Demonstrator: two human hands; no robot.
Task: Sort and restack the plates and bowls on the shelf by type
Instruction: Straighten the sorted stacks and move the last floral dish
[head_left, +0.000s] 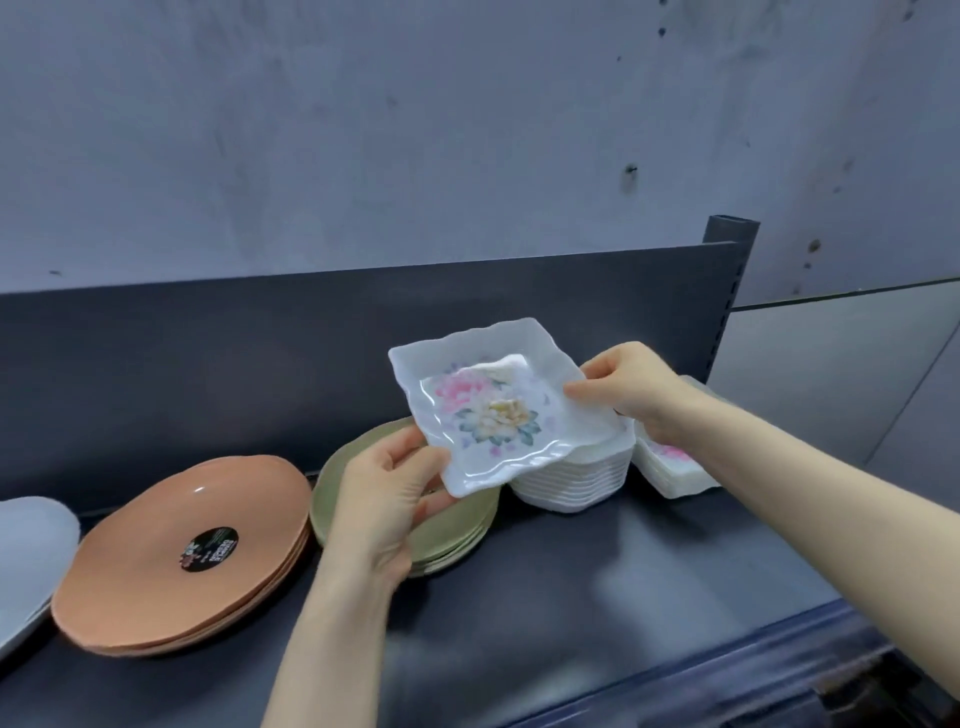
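A white square plate with a pink and cream flower print (483, 405) is held tilted above the dark shelf (597, 587). My left hand (389, 499) pinches its near left corner and my right hand (628, 384) pinches its right edge. Just below and behind it stands a stack of several white square plates (571, 478). A second, lower stack of flowered square plates (670, 467) sits to the right, partly hidden by my right forearm. A stack of green round plates (467, 525) lies under my left hand, and a stack of orange round plates (197, 551) lies further left.
A pale grey plate (31, 556) shows at the left edge. The shelf's dark back panel (260, 364) rises behind the stacks, with an upright post (727, 291) at the right. The orange top plate carries a black round sticker (209, 549).
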